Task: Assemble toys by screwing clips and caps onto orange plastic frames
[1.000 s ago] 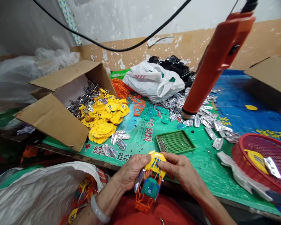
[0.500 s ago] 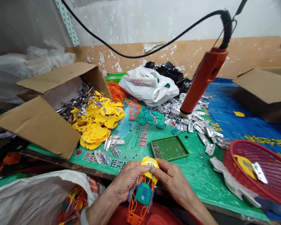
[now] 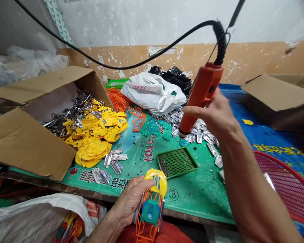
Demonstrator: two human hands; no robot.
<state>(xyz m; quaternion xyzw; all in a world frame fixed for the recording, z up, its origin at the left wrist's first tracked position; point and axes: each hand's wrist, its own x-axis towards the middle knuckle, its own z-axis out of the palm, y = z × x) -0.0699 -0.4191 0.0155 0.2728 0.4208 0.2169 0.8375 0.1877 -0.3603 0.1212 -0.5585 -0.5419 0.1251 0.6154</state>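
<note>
In the head view, the two hands are apart: the left hand [image 3: 128, 199] pinches one yellow, orange and teal assembly [image 3: 150, 212] at the near edge of the surface [image 3: 205, 197], while the right hand [image 3: 221, 113] wraps one orange-red power tool [image 3: 201, 89]. Around them are one green tray [image 3: 181, 159], one red basket [image 3: 281, 182], one white bag [image 3: 152, 92], two cardboard boxes [image 3: 27, 141] — and yellow pieces [image 3: 92, 150] heaped too thickly to count.

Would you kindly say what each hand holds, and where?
Left hand: multicoloured plastic assembly, by its yellow end. Right hand: orange electric screwdriver, around its casing.
</note>
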